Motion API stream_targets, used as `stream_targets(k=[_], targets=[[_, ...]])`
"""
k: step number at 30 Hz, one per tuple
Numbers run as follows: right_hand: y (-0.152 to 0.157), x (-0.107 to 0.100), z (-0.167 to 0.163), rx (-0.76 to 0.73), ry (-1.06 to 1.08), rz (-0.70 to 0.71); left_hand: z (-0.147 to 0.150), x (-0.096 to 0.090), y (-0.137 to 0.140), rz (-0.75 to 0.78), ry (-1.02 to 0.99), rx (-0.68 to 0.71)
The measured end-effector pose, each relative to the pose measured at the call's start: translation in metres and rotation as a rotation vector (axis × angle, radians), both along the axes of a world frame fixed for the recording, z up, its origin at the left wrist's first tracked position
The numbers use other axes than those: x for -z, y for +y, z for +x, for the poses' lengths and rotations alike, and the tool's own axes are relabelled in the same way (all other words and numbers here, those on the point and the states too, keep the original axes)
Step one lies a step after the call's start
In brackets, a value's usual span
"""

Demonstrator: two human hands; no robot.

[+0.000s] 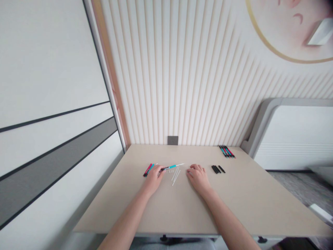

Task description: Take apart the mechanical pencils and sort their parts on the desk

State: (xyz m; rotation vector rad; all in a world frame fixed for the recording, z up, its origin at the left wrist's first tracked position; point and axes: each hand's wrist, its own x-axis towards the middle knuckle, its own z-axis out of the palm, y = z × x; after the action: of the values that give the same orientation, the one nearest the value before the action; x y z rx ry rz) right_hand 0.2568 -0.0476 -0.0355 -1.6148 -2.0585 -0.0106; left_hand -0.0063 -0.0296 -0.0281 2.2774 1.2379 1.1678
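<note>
My left hand [155,176] is closed on a pen barrel [171,167], blue with a black grip, held just above the table. A thin white refill [180,164] sticks out of its right end. Just right of the refill's tip, my right hand [199,175] is low over the table, fingers curled and thumb drawn in; whatever they pinch, if anything, is too small to make out. Between the hands lie several loose white refills [176,176] and a few tiny whitish pieces [171,171]. Red and blue pen barrels [147,169] lie beside my left hand, partly covered by it.
Several short black pen parts [218,169] lie right of my right hand. Farther back is a row of red, blue and black pens [227,151]. The beige table [182,211] meets a ribbed wall with a dark socket [172,140]; a white cabinet [57,146] stands left.
</note>
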Motion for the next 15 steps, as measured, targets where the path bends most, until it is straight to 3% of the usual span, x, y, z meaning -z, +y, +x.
stream_targets(k=[15], targets=[[-0.0018,-0.0070,0.0002,-0.081,0.045,-0.008,0.0011,-0.0051,-0.0024,-0.002,0.005,0.004]])
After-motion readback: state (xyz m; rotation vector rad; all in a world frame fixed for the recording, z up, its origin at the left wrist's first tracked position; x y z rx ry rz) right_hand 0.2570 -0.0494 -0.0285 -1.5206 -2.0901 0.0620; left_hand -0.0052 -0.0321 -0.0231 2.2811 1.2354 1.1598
